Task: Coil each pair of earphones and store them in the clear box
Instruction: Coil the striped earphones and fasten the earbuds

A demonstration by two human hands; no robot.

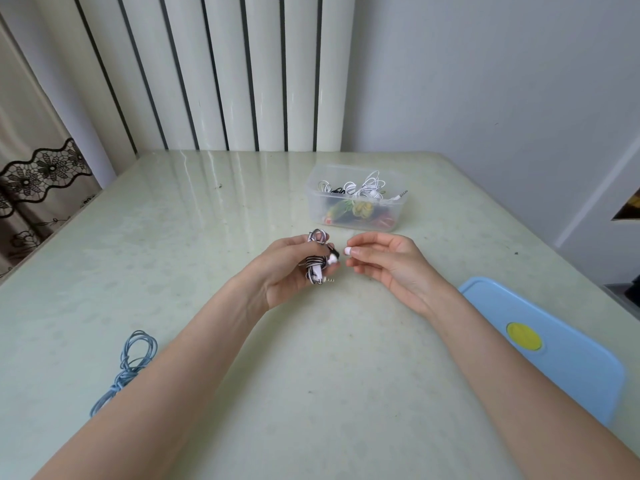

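My left hand [291, 268] grips a coiled black-and-white striped pair of earphones [317, 263], its metal plug poking out below and a white earbud at the right side. My right hand [384, 261] hovers just to the right of the coil with relaxed, slightly bent fingers and holds nothing. The clear box [356, 216] stands behind the hands and contains several coiled earphones, white, green and red. A light blue pair of earphones [133, 362] lies loosely looped on the table at the left, partly under my left forearm.
A blue lid [561, 355] with a yellow spot lies at the table's right edge. The pale green table [207, 237] meets a ribbed white panel and a wall at the back. A lace curtain hangs at the far left.
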